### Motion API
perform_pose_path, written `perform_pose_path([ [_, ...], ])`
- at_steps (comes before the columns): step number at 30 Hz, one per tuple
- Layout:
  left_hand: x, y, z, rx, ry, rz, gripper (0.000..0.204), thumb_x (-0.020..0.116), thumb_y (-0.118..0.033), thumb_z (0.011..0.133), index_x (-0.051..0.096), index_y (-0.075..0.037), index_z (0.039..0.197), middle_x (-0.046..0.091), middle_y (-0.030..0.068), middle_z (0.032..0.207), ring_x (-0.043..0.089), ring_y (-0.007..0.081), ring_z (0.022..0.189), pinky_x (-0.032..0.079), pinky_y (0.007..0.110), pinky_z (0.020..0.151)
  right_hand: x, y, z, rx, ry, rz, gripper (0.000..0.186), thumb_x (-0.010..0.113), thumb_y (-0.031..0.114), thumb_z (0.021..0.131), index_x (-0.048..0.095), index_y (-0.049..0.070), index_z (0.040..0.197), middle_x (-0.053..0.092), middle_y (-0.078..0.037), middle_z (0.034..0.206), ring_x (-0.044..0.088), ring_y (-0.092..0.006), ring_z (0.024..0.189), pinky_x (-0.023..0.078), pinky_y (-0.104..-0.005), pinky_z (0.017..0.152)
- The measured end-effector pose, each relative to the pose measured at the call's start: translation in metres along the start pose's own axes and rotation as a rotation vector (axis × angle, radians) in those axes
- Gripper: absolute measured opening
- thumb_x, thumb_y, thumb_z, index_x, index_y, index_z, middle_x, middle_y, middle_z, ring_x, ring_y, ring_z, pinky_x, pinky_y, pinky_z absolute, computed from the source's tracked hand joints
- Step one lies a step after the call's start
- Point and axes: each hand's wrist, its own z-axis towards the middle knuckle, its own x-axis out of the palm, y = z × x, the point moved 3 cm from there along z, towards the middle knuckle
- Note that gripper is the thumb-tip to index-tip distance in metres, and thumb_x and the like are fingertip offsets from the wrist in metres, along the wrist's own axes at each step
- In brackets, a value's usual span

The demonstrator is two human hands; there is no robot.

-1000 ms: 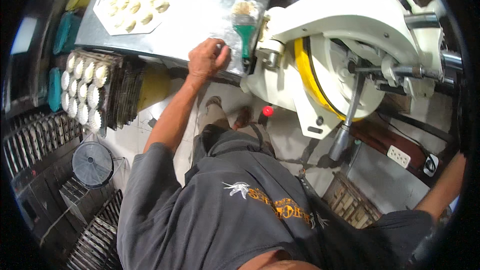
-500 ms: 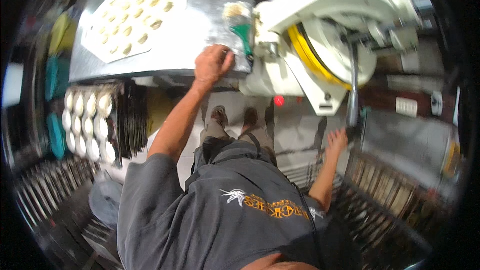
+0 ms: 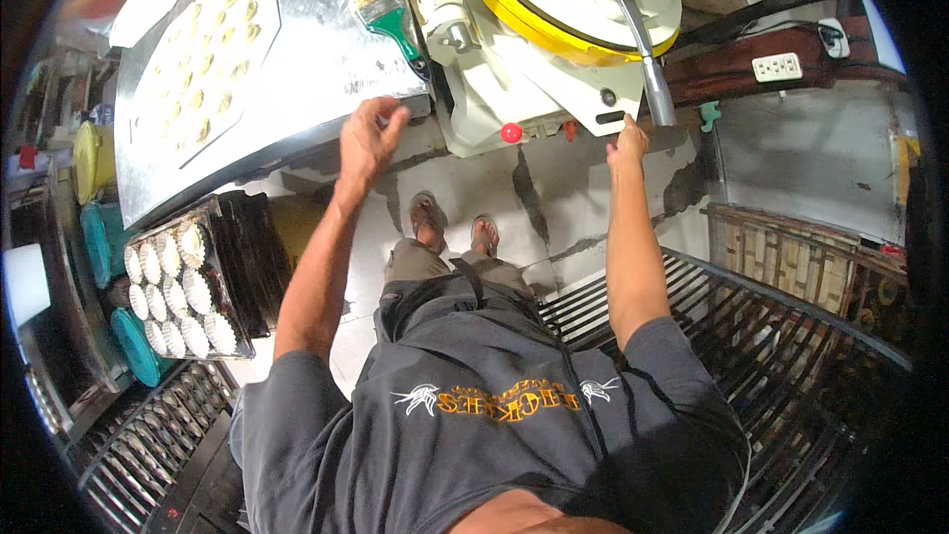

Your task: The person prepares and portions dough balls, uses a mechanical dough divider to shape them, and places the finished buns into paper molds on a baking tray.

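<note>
My left hand is over the near edge of the steel table, loosely curled, its thumb apart, with nothing seen in it. On the table lies a brush with a green handle and pale bristles. A white board bears rows of small dough pieces. To the right stands a cream-coloured machine with a yellow ring and a long metal lever. My right hand is closed at its slotted white handle, just left of the lever's end; the fingertips are partly hidden.
A stack of dark trays with fluted pale moulds stands at the left. Slatted metal racks flank me on both sides. A socket strip is beyond the machine. A red knob sticks out from the machine's base.
My right hand has moved from near the lever's end to the slotted handle. My left hand has come back from the tabletop to its edge. The view has shifted.
</note>
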Motion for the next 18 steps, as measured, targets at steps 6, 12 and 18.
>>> perform_pose_path([
  [6, 0.046, -0.015, -0.067, -0.124, 0.392, -0.084, 0.040, 0.071, -0.036, 0.094, 0.069, 0.000, 0.112, 0.073, 0.0146, 0.105, 0.068, 0.0203, 0.090, 0.054, 0.036, 0.079, 0.018, 0.007, -0.005, 0.239, 0.422, 0.739, 0.043, 0.027, 0.033, 0.110, 0.036, 0.011, 0.075, 0.033, -0.002, 0.063, 0.032, -0.0179, 0.055, 0.035, -0.0364, 0.054],
  [12, 0.096, -0.013, -0.072, -0.467, 0.432, -0.494, 0.063, 0.057, -0.054, 0.100, 0.059, 0.001, 0.131, 0.068, 0.0128, 0.118, 0.064, 0.0243, 0.102, 0.049, 0.041, 0.093, -0.052, -0.034, -0.051, 0.271, 0.361, 0.726, 0.039, 0.030, 0.036, 0.111, 0.038, 0.012, 0.081, 0.031, 0.001, 0.068, 0.026, -0.0147, 0.057, 0.030, -0.0327, 0.054],
  [18, 0.158, -0.041, -0.031, -0.690, 0.329, -1.101, 0.084, 0.035, -0.066, 0.102, 0.040, 0.003, 0.149, 0.053, 0.0178, 0.142, 0.055, 0.0294, 0.122, 0.041, 0.047, 0.107, -0.183, -0.061, -0.077, 0.332, 0.241, 0.524, 0.039, 0.035, 0.040, 0.110, 0.043, 0.013, 0.085, 0.034, 0.002, 0.067, 0.030, -0.0140, 0.055, 0.029, -0.0303, 0.054],
])
